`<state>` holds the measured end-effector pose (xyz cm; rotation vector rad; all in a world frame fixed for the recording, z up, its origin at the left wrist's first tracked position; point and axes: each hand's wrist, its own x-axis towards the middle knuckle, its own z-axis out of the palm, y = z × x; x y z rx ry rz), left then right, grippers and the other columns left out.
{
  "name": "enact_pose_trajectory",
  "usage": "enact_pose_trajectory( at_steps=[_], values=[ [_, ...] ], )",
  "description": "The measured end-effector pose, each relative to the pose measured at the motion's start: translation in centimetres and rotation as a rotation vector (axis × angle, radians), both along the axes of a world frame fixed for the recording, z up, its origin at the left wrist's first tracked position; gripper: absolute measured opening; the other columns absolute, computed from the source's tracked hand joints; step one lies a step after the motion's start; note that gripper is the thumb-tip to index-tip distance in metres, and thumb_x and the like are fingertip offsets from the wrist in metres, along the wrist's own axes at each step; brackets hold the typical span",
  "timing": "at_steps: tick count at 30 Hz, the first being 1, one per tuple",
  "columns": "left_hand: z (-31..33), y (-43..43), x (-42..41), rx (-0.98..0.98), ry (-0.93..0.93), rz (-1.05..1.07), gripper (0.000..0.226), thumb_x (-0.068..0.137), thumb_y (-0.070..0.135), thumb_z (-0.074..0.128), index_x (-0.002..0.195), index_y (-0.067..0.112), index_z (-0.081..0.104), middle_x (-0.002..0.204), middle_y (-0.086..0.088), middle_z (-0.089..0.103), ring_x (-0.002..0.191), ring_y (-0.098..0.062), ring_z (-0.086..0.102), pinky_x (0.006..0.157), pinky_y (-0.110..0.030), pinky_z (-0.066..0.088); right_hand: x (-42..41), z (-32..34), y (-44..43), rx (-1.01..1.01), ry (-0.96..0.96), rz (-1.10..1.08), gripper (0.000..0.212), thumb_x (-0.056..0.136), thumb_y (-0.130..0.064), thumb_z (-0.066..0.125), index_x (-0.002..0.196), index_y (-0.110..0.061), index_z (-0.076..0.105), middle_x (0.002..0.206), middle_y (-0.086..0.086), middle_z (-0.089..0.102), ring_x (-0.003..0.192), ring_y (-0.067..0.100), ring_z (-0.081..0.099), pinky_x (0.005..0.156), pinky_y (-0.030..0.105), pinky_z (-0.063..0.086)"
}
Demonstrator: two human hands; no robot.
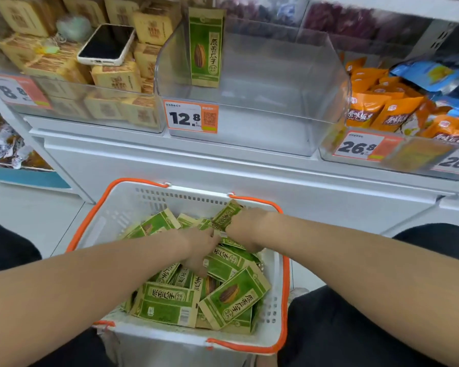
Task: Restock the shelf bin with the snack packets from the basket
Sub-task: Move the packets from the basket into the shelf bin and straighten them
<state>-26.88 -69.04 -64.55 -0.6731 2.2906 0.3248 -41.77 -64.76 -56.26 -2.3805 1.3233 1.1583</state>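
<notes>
A white basket [278, 308] with orange handles sits between my knees, filled with several green snack packets [231, 298]. My right hand [245, 229] grips one green packet [227, 214] at the basket's far side, tilted up. My left hand [199, 250] reaches down into the pile with fingers among the packets; whether it holds one is hidden. Above, the clear shelf bin [276, 120] holds a single upright green packet [206, 47] against its left wall, with a 12.8 price tag [191, 117] on its front.
Left of the bin is a bin of tan packets [117, 75] with a phone [106, 45] lying on top. To the right, orange packets [387, 109] and blue bags [435, 75] fill another bin. A white shelf ledge [223, 160] runs below the bins.
</notes>
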Motion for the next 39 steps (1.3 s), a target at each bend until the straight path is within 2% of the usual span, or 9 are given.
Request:
enact_pose_trajectory(
  at_steps=[3, 11, 16, 18, 21, 25, 30, 34, 39],
  values=[
    [-1.4, 0.9, 0.3, -0.021, -0.008, -0.001, 0.115, 0.085, 0.041, 0.084, 0.167, 0.016, 0.008, 0.165, -0.016, 0.025, 0.134, -0.041, 0.052, 0.108, -0.051, 0.052, 0.5, -1.0, 0.1, 0.019, -0.018, 0.027, 0.017, 0.097, -0.007, 0.063, 0.101, -0.018, 0.050, 0.088, 0.001, 0.053, 0.074, 0.018, 0.060, 0.062, 0.034, 0.053],
    [1.2, -0.8, 0.0, -0.071, -0.015, -0.045, 0.084, 0.080, 0.061, 0.074, 0.145, 0.012, 0.054, 0.156, -0.013, 0.036, 0.137, -0.038, 0.039, 0.116, -0.052, 0.042, 1.4, -0.4, -1.6, -0.044, -0.043, 0.038, 0.009, 0.096, -0.010, 0.066, 0.099, -0.017, 0.061, 0.079, -0.004, 0.050, 0.063, 0.013, 0.051, 0.052, 0.030, 0.046],
    [3.9, -4.3, 0.9, 0.230, 0.175, 0.376, 0.049, 0.084, 0.053, 0.069, 0.117, 0.016, 0.069, 0.108, -0.003, 0.072, 0.099, -0.022, 0.068, 0.089, -0.036, 0.056, -0.2, -0.2, -2.8, -0.040, -0.077, -0.069, 0.020, 0.096, -0.016, 0.062, 0.079, -0.019, 0.053, 0.078, -0.002, 0.053, 0.071, 0.020, 0.059, 0.051, 0.031, 0.042],
    [5.3, -5.7, 1.2, 0.324, 0.289, 0.519, 0.041, 0.091, 0.054, 0.058, 0.101, 0.018, 0.075, 0.092, -0.002, 0.076, 0.085, -0.019, 0.069, 0.080, -0.031, 0.052, -0.7, -0.6, -3.3, 0.030, -0.199, -0.196, 0.023, 0.090, -0.040, 0.072, 0.090, -0.018, 0.063, 0.082, -0.002, 0.062, 0.075, 0.019, 0.064, 0.059, 0.031, 0.052],
    [7.3, -7.0, 1.8, 0.351, 0.377, 0.705, 0.057, 0.098, 0.065, 0.053, 0.083, 0.014, 0.075, 0.069, -0.008, 0.070, 0.059, -0.018, 0.056, 0.061, -0.029, 0.043, -1.3, -0.8, -3.9, 0.109, -0.457, -0.441, 0.065, 0.074, -0.071, 0.075, 0.119, -0.025, 0.064, 0.106, -0.005, 0.072, 0.094, 0.018, 0.069, 0.091, 0.039, 0.059],
    [7.7, -7.6, 2.7, 0.365, 0.627, 0.909, 0.070, 0.087, 0.079, 0.061, 0.065, 0.013, 0.071, 0.066, -0.017, 0.068, 0.059, -0.023, 0.060, 0.059, -0.030, 0.050, -1.7, -1.0, -4.7, -0.031, -0.723, -0.610, 0.039, 0.102, -0.048, 0.060, 0.124, -0.016, 0.063, 0.116, 0.006, 0.071, 0.104, 0.025, 0.066, 0.092, 0.033, 0.052],
    [7.8, -7.3, 2.5, 0.381, 1.063, 1.181, 0.060, 0.097, 0.058, 0.065, 0.092, -0.001, 0.075, 0.072, -0.011, 0.067, 0.064, -0.019, 0.061, 0.059, -0.028, 0.055, -1.8, 0.2, -4.3, 0.028, -1.083, -0.884, 0.031, 0.111, -0.042, 0.040, 0.134, -0.022, 0.050, 0.121, 0.006, 0.071, 0.104, 0.025, 0.071, 0.079, 0.040, 0.061],
    [8.4, -6.1, 2.1, 0.183, 1.155, 1.192, 0.080, 0.103, 0.067, 0.044, 0.083, -0.005, 0.071, 0.073, -0.016, 0.075, 0.066, -0.032, 0.073, 0.064, -0.041, 0.063, -0.5, 0.7, -4.1, -0.304, -1.160, -0.831, 0.041, 0.113, -0.042, 0.031, 0.112, -0.016, 0.062, 0.107, 0.007, 0.073, 0.097, 0.028, 0.069, 0.088, 0.043, 0.057],
    [10.9, -5.3, 2.0, -0.302, 1.279, 0.985, 0.076, 0.111, 0.052, 0.032, 0.046, 0.015, 0.043, 0.043, 0.001, 0.046, 0.044, -0.012, 0.049, 0.051, -0.029, 0.032, 1.2, 1.7, -3.4, -0.654, -1.198, -0.699, 0.051, 0.111, -0.054, 0.024, 0.098, -0.019, 0.059, 0.086, 0.002, 0.068, 0.082, 0.028, 0.065, 0.076, 0.047, 0.053]
  ],
)
